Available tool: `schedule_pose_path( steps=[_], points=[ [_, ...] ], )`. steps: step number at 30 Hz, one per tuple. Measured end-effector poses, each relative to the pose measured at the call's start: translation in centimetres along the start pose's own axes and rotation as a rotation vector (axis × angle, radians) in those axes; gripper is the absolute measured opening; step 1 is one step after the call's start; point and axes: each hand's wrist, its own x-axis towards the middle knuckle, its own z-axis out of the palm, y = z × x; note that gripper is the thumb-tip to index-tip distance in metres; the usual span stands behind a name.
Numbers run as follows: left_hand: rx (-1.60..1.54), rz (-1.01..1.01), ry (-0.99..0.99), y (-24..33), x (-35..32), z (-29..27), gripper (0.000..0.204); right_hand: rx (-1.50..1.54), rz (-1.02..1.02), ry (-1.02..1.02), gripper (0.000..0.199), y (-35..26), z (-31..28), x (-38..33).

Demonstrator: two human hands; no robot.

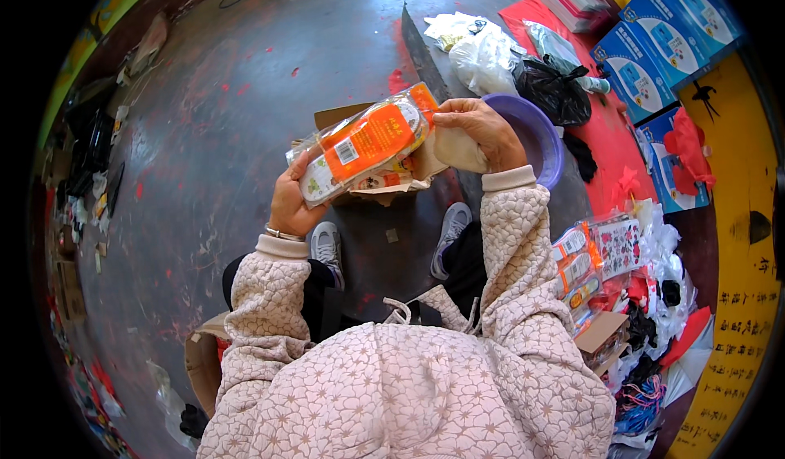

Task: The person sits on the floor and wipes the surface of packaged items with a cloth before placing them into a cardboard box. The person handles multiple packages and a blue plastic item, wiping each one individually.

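A clear plastic packet of insoles [365, 150] with an orange label and a barcode is held up, tilted, in front of me. My left hand [296, 198] grips its lower left end, thumb on top. At its upper right end, the fingers of my right hand [486, 129] pinch the orange edge. A beige, rounded flat piece [460, 149] hangs below my right fingers, against the palm; its kind is unclear. Beneath the packet stands an open cardboard box [336, 116], with more printed packets partly visible inside and mostly hidden.
Right of the box is a purple basin [553, 144], with white plastic bags [482, 57] and a black bag [549, 91] beyond. Blue cartons [683, 30] line the right wall. More packets [578, 256] and loose goods lie by my right elbow. Another carton [202, 367] sits at my left.
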Motion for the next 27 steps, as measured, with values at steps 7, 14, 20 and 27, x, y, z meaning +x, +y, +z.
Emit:
schedule_pose_path(
  steps=[7,14,20,27],
  points=[
    [0.08,0.036,-0.098,0.4,-0.1,0.5,0.043,0.061,0.062,-0.04,0.013,0.2,-0.4,-0.2],
    [0.039,0.02,-0.129,0.5,0.2,-0.6,0.043,0.043,0.043,0.025,0.011,0.0,0.3,-0.3],
    [-0.023,0.004,-0.197,0.3,-0.2,-0.2,0.043,0.006,-0.212,0.271,0.012,2.1,0.5,0.0],
    [0.272,0.053,-0.198,-0.4,-0.9,0.7,0.052,-0.101,-0.122,0.232,0.014,0.3,0.0,-0.2]
  ],
)
